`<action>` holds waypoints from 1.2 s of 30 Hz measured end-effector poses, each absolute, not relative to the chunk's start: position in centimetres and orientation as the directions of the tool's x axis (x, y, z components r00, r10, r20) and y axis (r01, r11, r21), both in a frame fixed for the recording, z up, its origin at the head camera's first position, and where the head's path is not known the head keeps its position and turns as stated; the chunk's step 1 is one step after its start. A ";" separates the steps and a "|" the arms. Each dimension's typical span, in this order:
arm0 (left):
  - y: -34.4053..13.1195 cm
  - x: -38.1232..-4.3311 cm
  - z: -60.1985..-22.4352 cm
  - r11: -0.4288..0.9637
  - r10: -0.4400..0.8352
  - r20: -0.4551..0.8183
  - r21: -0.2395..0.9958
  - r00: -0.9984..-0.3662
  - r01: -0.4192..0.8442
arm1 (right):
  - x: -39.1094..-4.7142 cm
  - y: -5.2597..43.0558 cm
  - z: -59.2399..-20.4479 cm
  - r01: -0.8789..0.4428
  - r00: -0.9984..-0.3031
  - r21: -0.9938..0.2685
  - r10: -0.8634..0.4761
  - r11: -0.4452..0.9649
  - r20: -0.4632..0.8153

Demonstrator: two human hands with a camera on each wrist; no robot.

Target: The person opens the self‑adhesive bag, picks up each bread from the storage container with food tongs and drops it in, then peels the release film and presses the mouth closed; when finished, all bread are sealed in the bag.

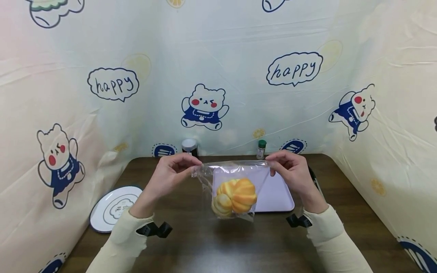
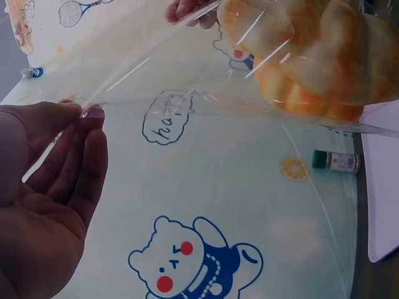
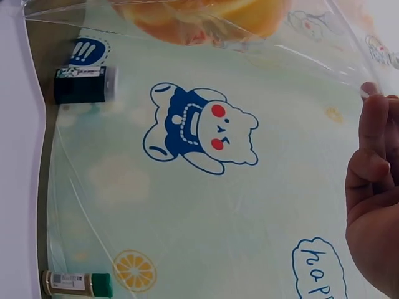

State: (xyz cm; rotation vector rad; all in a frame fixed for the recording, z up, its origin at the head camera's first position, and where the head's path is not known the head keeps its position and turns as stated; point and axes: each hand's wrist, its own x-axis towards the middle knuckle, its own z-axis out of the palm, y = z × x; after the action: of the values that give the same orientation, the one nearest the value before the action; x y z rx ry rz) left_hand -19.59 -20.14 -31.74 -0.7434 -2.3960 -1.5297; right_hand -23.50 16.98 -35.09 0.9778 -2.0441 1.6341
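Observation:
A clear plastic bag [image 1: 208, 185] hangs between my two hands, its top edge stretched nearly level. My left hand [image 1: 172, 172] pinches the left top corner between thumb and fingertips. At the right top corner my right hand [image 1: 291, 170] pinches it the same way. Inside, at the bottom, lie several bread rolls: an orange, ridged, pumpkin-like one [image 1: 244, 195] and a paler, yellowish one [image 1: 222, 204] beside it. The left wrist view shows the pale bread [image 2: 324, 50] through the film. In the right wrist view the orange bread [image 3: 206, 18] hangs at the top.
A lilac tray [image 1: 274, 195] lies on the brown table [image 1: 211, 250] behind the bag. At the left is a white plate [image 1: 102, 208] with a drawing. A dark jar with a white lid [image 1: 189, 146] and a green-capped spice bottle [image 1: 261, 149] stand at the back by the printed curtain.

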 end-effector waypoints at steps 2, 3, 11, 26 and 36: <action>-20.3 -19.6 -31.8 0.317 0.335 0.442 0.779 -0.832 0.541 | -23.5 17.0 -35.1 -0.719 -0.675 -0.690 -0.317 0.082 0.666; -20.4 -19.7 -31.8 0.309 0.352 0.451 0.771 -0.820 0.557 | -23.5 17.1 -35.1 -0.731 -0.659 -0.678 -0.328 0.072 0.676; -20.7 -20.0 -32.0 0.243 0.440 0.520 0.716 -0.732 0.655 | -23.6 17.2 -35.4 -0.783 -0.563 -0.620 -0.381 -0.038 0.734; -20.9 -20.0 -32.1 0.215 0.464 0.581 0.658 -0.669 0.721 | -23.8 17.0 -35.0 -0.774 -0.560 -0.632 -0.421 -0.040 0.713; -20.9 -19.9 -32.1 0.224 0.440 0.575 0.673 -0.689 0.705 | -23.6 17.0 -34.5 -0.696 -0.688 -0.707 -0.398 0.127 0.606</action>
State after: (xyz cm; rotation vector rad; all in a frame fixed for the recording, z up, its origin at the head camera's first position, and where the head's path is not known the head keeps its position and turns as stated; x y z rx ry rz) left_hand -19.92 -20.86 -32.10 -1.0770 -2.2375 -1.4511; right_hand -23.61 16.98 -34.52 1.0726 -2.1376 1.5839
